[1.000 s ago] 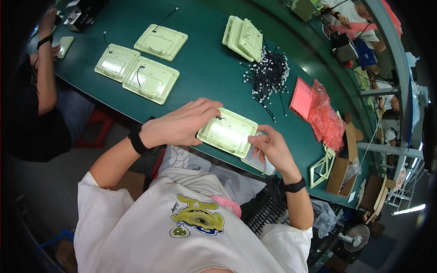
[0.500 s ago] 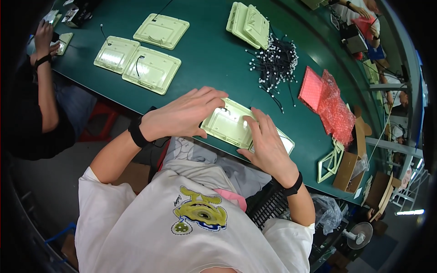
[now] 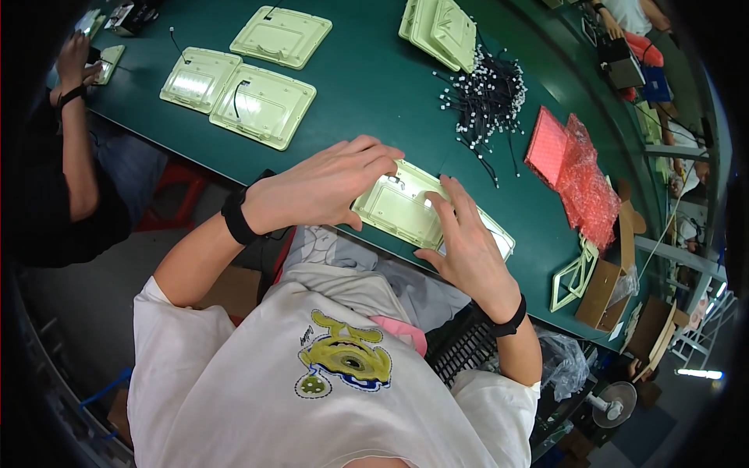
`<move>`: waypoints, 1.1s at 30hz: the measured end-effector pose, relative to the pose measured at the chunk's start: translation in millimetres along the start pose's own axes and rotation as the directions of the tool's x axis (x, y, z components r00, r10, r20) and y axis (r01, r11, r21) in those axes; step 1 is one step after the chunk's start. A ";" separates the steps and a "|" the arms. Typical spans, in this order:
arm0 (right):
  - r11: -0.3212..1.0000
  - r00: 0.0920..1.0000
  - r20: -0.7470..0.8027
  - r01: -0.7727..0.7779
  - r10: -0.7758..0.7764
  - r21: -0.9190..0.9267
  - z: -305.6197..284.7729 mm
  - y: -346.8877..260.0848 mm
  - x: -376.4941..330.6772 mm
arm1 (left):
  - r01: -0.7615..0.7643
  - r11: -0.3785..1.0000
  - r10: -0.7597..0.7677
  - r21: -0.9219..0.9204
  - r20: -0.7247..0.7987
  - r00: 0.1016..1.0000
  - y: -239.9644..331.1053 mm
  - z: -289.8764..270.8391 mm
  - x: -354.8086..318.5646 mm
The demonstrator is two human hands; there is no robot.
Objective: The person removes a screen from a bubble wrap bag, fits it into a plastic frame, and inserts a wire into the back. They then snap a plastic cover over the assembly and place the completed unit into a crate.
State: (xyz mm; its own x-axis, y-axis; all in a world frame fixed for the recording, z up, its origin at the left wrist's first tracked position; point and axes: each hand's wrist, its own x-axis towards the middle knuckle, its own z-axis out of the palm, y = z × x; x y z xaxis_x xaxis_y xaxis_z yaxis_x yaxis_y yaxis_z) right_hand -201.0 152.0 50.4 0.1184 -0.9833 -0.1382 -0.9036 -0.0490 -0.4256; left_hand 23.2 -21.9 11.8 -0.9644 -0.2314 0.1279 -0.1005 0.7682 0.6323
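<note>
Two hands flat on pale green housing (image 3: pixel 402 209) at near edge of green surface (image 3: pixel 367 93): left hand (image 3: pixel 324 186) and right hand (image 3: pixel 462 238), fingers spread, pressing. Black cable pile (image 3: pixel 488 97) beyond housing.

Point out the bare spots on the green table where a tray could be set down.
Bare green table lies between the pale trays at upper left and the pile of black cables. Crowded: the near edge, where the left hand and right hand press a tray, and right by the red bubble wrap.
</note>
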 end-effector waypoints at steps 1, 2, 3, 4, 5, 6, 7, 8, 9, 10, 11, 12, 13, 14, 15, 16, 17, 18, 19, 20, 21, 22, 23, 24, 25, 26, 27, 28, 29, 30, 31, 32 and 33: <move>1.000 1.000 0.003 -0.001 0.001 0.002 0.7 0.2 0.0 | 0.004 1.000 -0.004 0.013 0.000 1.000 -0.1 0.4 -0.3; 1.000 1.000 -0.005 0.000 0.000 -0.007 1.1 0.7 0.2 | 0.008 1.000 -0.008 0.026 0.000 1.000 0.0 0.4 -0.2; 1.000 1.000 -0.014 0.000 0.000 -0.016 1.4 1.3 0.4 | 0.011 0.999 -0.011 0.039 0.000 1.000 0.2 0.3 0.2; 1.000 1.000 -0.023 -0.001 0.000 -0.025 1.7 2.0 0.4 | 0.011 0.999 -0.011 0.037 0.003 1.000 0.5 0.0 0.3; 1.000 1.000 -0.023 -0.004 0.004 -0.022 1.8 2.3 0.8 | 0.036 0.999 -0.036 0.032 0.010 0.999 1.1 -0.7 0.3; 1.000 1.000 -0.027 -0.011 0.010 -0.026 1.7 2.2 1.6 | 0.061 0.998 -0.061 0.028 0.017 0.998 1.5 -1.1 0.2; 0.999 0.999 -0.032 -0.018 0.017 -0.029 1.8 1.4 2.4 | 0.086 0.996 -0.086 0.025 0.026 0.996 1.9 -1.1 -0.3; 0.999 0.999 -0.038 -0.026 0.024 -0.032 1.9 0.7 2.9 | 0.084 0.996 -0.085 0.024 0.032 0.996 2.1 -0.5 -0.9; 0.999 0.999 -0.038 -0.031 0.030 -0.028 1.7 -0.1 3.3 | 0.094 0.995 -0.094 0.028 0.025 0.995 2.2 0.2 -1.6; 0.999 0.999 -0.036 -0.032 0.030 -0.042 1.3 -1.0 3.7 | 0.104 0.994 -0.104 0.031 0.017 0.994 2.6 1.1 -2.2; 0.998 0.999 -0.033 -0.033 0.031 -0.055 1.2 -1.6 3.9 | 0.113 0.993 -0.114 0.035 0.009 0.993 3.2 2.0 -2.4; 0.997 0.999 -0.031 -0.033 0.031 -0.069 1.3 -1.8 3.8 | 0.112 0.993 -0.112 0.034 0.015 0.994 3.2 1.7 -1.6; 0.997 0.999 -0.031 -0.038 0.036 -0.065 2.3 -1.6 3.2 | 0.107 0.994 -0.108 0.033 0.018 0.994 2.3 0.6 -0.1; 0.995 0.999 -0.047 -0.032 0.028 -0.090 3.6 -1.3 2.4 | 0.103 0.994 -0.104 0.033 0.021 0.994 1.2 -0.5 1.5; 0.993 0.998 -0.062 -0.027 0.020 -0.115 5.0 -0.9 1.6 | 0.100 0.995 -0.100 0.032 0.024 0.995 0.7 -0.8 2.2; 0.990 0.997 -0.077 -0.022 0.011 -0.139 6.6 -0.6 0.9 | 0.099 0.995 -0.100 0.031 0.030 0.995 0.8 -0.2 2.1; 0.989 0.997 -0.082 -0.021 0.009 -0.143 6.6 -1.1 1.7 | 0.101 0.995 -0.102 0.026 0.034 0.994 0.3 -0.9 1.3; 0.989 0.997 -0.077 -0.019 0.008 -0.143 6.5 -1.4 2.8 | 0.104 0.994 -0.104 0.021 0.038 0.994 -0.2 -1.6 0.1; 0.990 0.997 -0.073 -0.016 0.005 -0.143 6.3 -1.8 4.0 | 0.107 0.994 -0.108 0.017 0.042 0.993 -0.5 -2.4 -1.5; 0.990 0.998 -0.068 -0.011 0.001 -0.141 6.5 -2.7 5.2 | 0.107 0.994 -0.108 0.024 0.037 0.993 -0.6 -2.8 -3.8; 0.990 0.997 -0.074 -0.004 -0.007 -0.144 7.0 -4.3 5.7 | 0.119 0.993 -0.119 0.009 0.030 0.992 -0.2 -2.6 -6.9; 0.992 0.997 -0.079 0.003 -0.013 -0.127 6.9 -4.8 7.0 | 0.133 0.991 -0.133 -0.001 0.025 0.991 -0.3 -4.0 -8.2; 0.994 0.996 -0.085 0.013 -0.022 -0.110 7.1 -5.8 9.1 | 0.148 0.989 -0.148 -0.009 0.019 0.989 0.0 -5.9 -9.9; 0.996 0.995 -0.097 0.027 -0.035 -0.090 9.6 -8.0 16.5 | 0.155 0.988 -0.155 0.015 0.015 0.988 -1.3 -8.9 -10.5; 0.995 0.992 -0.115 0.045 -0.055 -0.085 12.1 -10.7 25.7 | 0.144 0.988 -0.143 0.058 -0.032 0.989 -1.2 -10.5 -8.3; 0.994 0.989 -0.137 0.044 -0.057 -0.096 14.5 -13.8 35.6 | 0.134 0.986 -0.127 0.103 -0.077 0.989 -0.9 -12.9 -6.3; 0.993 0.986 -0.158 0.036 -0.054 -0.109 16.8 -17.0 42.7 | 0.120 0.982 -0.103 0.143 -0.121 0.987 -0.2 -15.9 -7.4; 0.992 0.983 -0.179 0.027 -0.049 -0.123 18.6 -20.3 50.0 | 0.120 0.979 -0.100 0.164 -0.125 0.987 0.6 -21.6 -11.4; 0.992 0.979 -0.196 0.027 -0.052 -0.125 20.8 -22.8 56.7 | 0.125 0.980 -0.108 0.154 -0.117 0.987 2.6 -24.6 -13.4; 0.992 0.980 -0.187 0.042 -0.063 -0.116 23.3 -26.8 67.1 | 0.128 0.981 -0.113 0.143 -0.109 0.988 3.8 -27.9 -14.7; 0.993 0.981 -0.179 0.054 -0.073 -0.109 26.0 -31.6 78.2 | 0.127 0.983 -0.114 0.131 -0.101 0.988 2.9 -31.2 -14.7; 0.992 0.982 -0.169 0.069 -0.085 -0.103 28.6 -36.8 87.0 | 0.115 0.983 -0.101 0.143 -0.105 0.989 -1.0 -33.2 -17.0; 0.991 0.979 -0.185 0.064 -0.084 -0.114 32.3 -41.6 94.0 | 0.134 0.980 -0.122 0.144 -0.085 0.989 -9.0 -34.3 -22.0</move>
State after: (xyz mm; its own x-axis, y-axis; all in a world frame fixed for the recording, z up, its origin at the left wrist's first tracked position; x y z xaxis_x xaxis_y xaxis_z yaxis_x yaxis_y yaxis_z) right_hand -138.9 67.3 26.2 0.1157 -0.9911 0.0661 -0.9353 -0.1311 -0.3288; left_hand 53.6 -44.1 29.5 -0.9207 -0.3734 0.1137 -0.2627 0.8082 0.5270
